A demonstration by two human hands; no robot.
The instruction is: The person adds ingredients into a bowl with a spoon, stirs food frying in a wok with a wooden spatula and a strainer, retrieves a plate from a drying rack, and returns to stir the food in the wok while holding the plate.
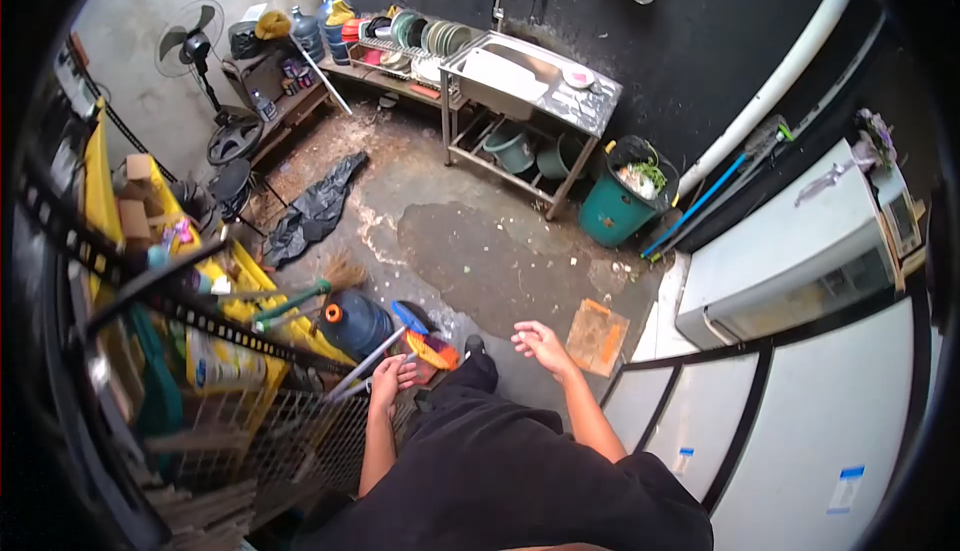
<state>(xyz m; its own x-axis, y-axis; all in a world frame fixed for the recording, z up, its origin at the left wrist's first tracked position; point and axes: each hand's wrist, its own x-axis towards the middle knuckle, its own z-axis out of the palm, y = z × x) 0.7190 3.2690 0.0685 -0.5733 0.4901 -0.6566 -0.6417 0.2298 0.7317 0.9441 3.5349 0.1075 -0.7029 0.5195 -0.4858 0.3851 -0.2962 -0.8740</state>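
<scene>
My left hand [392, 381] is held low in front of me with its fingers apart and nothing in it. Beside it are the pale handle [366, 359] of a tool and, just beyond, an orange brush head [428, 351] and a blue brush head [409, 317]. My right hand [541, 347] hangs over the concrete floor, fingers spread and empty. A worn wooden board [598, 338] lies on the floor to its right. The large blue water jug [357, 326] stands beyond my left hand.
A steel sink stand [598, 103] is ahead, with a green bin [612, 213] at its right. A black plastic sheet [318, 206] lies on the floor. Yellow shelving [97, 176] lines the left; a white fridge [780, 231] is at the right.
</scene>
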